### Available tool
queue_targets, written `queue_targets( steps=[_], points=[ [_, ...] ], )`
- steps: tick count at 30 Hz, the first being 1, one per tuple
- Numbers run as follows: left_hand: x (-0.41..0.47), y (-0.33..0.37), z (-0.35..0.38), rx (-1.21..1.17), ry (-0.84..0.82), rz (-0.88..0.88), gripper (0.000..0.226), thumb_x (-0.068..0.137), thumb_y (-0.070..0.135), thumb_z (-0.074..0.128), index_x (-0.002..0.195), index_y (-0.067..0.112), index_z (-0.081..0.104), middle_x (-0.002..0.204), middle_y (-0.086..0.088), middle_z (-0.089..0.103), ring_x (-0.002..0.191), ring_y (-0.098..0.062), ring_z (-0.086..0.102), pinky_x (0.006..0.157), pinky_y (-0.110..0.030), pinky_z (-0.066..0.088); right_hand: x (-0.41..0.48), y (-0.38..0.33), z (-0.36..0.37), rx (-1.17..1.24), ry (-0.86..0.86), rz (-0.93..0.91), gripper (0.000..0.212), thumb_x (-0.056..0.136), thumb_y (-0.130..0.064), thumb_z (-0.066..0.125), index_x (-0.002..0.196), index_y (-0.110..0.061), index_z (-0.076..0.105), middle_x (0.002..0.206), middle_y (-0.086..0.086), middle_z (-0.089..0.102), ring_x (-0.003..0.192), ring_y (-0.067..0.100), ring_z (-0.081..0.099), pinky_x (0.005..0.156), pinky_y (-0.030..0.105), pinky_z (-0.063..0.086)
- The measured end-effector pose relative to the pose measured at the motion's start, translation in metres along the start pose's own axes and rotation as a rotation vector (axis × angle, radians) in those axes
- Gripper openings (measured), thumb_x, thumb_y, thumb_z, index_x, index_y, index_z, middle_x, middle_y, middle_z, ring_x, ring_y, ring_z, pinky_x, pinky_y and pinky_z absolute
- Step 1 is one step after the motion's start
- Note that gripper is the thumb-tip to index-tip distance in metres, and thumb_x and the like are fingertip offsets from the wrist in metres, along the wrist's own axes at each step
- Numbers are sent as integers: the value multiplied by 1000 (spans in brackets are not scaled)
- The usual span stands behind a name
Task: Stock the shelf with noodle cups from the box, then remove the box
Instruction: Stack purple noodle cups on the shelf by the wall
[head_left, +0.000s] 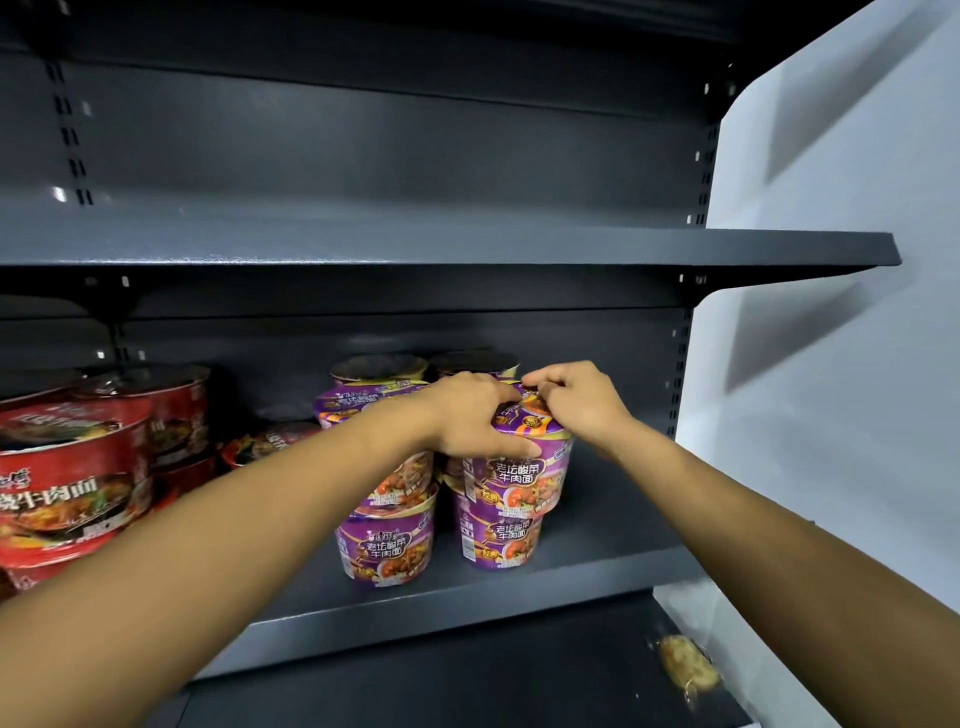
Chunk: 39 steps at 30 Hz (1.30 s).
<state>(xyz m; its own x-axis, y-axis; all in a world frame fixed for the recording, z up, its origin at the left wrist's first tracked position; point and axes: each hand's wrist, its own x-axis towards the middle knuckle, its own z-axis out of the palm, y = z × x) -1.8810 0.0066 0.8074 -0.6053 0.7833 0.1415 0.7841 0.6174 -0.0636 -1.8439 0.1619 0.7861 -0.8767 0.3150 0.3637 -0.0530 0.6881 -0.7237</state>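
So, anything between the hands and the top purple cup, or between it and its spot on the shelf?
Nothing visible. The left hand and right hand both grip the top purple cup at its lid, and it already sits on the lower purple cup on the shelf.

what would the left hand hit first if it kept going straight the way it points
Probably the right hand: the left hand, gripping the top purple cup, points across it at that hand's fingertips; depth unclear.
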Motion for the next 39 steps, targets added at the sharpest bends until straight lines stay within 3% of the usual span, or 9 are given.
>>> queue_targets(
  steps=[9, 13, 15, 17, 19, 21, 24, 27, 39],
  points=[
    [7, 2, -5, 126, -23, -90, 84, 79, 76, 44, 148, 31, 28, 135, -4, 55, 118, -26, 55, 94, -39, 48, 1, -12, -11, -288, -298, -162, 37, 98, -14, 40, 126, -24, 62, 117, 3, 66, 95, 15, 62, 72, 19, 49],
    [11, 0, -2, 144, -2, -121, 80, 80, 78, 39, 144, 31, 38, 127, -2, 61, 111, -24, 59, 84, -35, 48, 0, -19, -23, -237, -493, -151, 38, 93, -18, 41, 126, -20, 60, 120, 1, 64, 102, 17, 62, 91, 33, 51],
    [12, 0, -3, 166, -2, -143, 81, 77, 81, 38, 139, 29, 45, 122, -1, 64, 107, -22, 60, 78, -33, 46, -2, -18, -30, -135, -585, -138, 50, 79, -24, 47, 128, -17, 57, 120, -3, 61, 107, 13, 60, 94, 28, 49],
    [14, -1, -3, 176, -8, -161, 84, 74, 84, 38, 135, 26, 50, 117, -1, 65, 103, -22, 61, 76, -33, 45, 0, -14, -32, -242, -626, -170, 60, 78, -23, 51, 137, -18, 48, 128, -4, 53, 117, 13, 52, 97, 22, 45],
    [14, -2, -4, 167, -27, -166, 84, 73, 83, 42, 132, 24, 52, 115, -1, 65, 102, -21, 61, 77, -33, 47, 6, -7, -27, -504, -582, -258, 64, 86, -13, 56, 146, -22, 35, 150, -1, 35, 137, 19, 36, 110, 27, 33],
    [14, -6, -7, 170, -61, -150, 80, 73, 76, 55, 132, 21, 52, 118, -2, 64, 104, -21, 61, 83, -34, 50, 9, -3, -23, -646, -542, -327, 70, 88, -8, 56, 149, -25, 26, 156, -2, 24, 143, 19, 24, 114, 28, 24],
    [13, -15, -8, 170, -93, -118, 79, 72, 61, 70, 135, 19, 48, 124, -2, 62, 109, -22, 59, 92, -39, 51, 9, -1, -20, -671, -522, -376, 73, 89, -5, 57, 150, -23, 22, 157, -1, 22, 143, 17, 22, 111, 24, 22],
    [13, -22, -9, 150, -72, -91, 76, 75, 53, 72, 137, 17, 47, 126, -3, 61, 112, -21, 57, 94, -38, 50, 11, 1, -17, -694, -488, -412, 75, 89, -7, 59, 151, -22, 20, 157, 1, 22, 144, 15, 19, 111, 20, 17],
    [15, -40, 2, 126, 7, -76, 77, 79, 52, 69, 142, 18, 42, 134, -4, 57, 120, -24, 54, 99, -38, 46, 26, 14, -1, -706, -385, -480, 79, 85, -10, 65, 151, -20, 21, 156, 2, 24, 144, 16, 19, 114, 24, 18]
  ],
)
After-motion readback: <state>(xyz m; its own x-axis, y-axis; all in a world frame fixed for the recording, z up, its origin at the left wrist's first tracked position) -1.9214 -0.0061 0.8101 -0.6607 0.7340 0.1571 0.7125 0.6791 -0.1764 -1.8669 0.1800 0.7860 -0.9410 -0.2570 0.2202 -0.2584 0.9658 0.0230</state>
